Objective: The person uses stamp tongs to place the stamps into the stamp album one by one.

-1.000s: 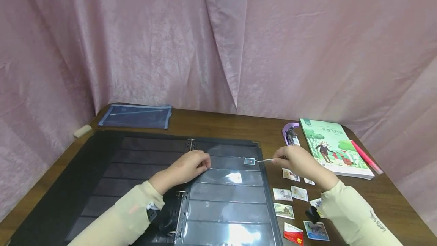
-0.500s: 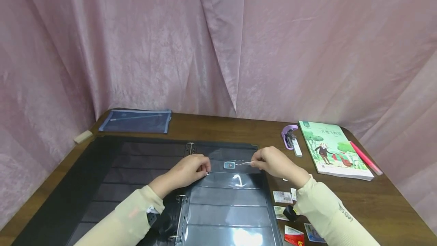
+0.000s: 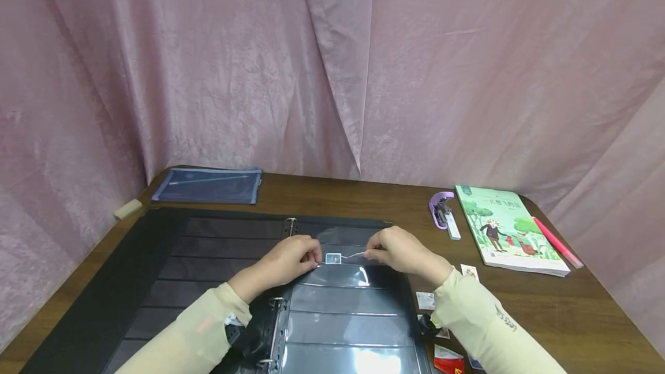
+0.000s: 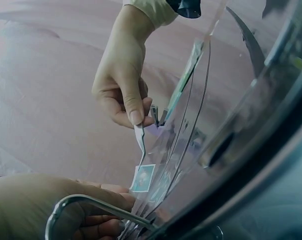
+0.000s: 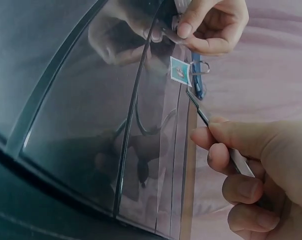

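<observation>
In the head view a small blue stamp (image 3: 333, 258) with a white border lies at an upper pocket strip of the album's right page (image 3: 348, 299). Tweezers (image 5: 197, 107) grip the stamp by its edge. My right hand (image 3: 400, 251) pinches the tweezers between thumb and fingers, the others curled beneath in the right wrist view. Close to the stamp's left side, my left hand (image 3: 290, 257) pinches the edge of a clear pocket strip (image 5: 178, 50) between thumb and forefinger. The stamp (image 4: 143, 178) appears right beside the left fingers in the left wrist view.
Several loose stamps and cards (image 3: 448, 359) lie right of the album, partly under the right sleeve. A purple stapler (image 3: 439, 210), a green book (image 3: 506, 227) and a red pen (image 3: 557, 241) sit further right. A blue mesh pouch (image 3: 208, 186) lies at the back left.
My right hand has carried the stamp in the tweezers leftward from the page's right edge to beside the left hand. The left hand has stayed nearly in place.
</observation>
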Available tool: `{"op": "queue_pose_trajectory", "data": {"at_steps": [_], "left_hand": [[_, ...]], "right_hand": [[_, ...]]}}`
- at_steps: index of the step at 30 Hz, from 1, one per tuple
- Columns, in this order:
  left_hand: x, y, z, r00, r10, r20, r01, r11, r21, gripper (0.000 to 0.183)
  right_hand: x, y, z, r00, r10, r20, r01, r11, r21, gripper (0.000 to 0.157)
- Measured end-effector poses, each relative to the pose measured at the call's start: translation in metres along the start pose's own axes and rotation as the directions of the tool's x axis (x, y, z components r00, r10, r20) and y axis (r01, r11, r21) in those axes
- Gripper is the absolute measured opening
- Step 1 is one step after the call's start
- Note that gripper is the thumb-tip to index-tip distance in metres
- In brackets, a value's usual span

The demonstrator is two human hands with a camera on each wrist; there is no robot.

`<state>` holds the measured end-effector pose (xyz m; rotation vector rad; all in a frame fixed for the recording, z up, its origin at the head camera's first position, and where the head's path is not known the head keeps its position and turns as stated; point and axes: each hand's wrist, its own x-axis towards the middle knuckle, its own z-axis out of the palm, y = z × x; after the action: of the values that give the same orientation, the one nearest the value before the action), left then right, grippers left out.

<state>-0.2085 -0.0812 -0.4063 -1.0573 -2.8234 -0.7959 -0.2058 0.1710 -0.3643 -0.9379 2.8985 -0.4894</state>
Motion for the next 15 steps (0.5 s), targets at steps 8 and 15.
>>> {"op": "queue_pose_trajectory", "data": {"at_steps": [8, 15], "left_hand": [[0.0, -0.002, 0.002, 1.0, 0.003, -0.02, -0.003, 1.0, -0.005, 0.012], [-0.001, -0.002, 0.003, 0.999, 0.009, -0.031, -0.01, 1.0, -0.009, 0.012]], "right_hand": [[0.006, -0.004, 0.001, 0.998, -0.029, 0.058, 0.028, 0.999, 0.016, 0.014], [0.012, -0.005, -0.002, 0.992, -0.095, 0.087, 0.098, 0.995, -0.026, 0.016]]}}
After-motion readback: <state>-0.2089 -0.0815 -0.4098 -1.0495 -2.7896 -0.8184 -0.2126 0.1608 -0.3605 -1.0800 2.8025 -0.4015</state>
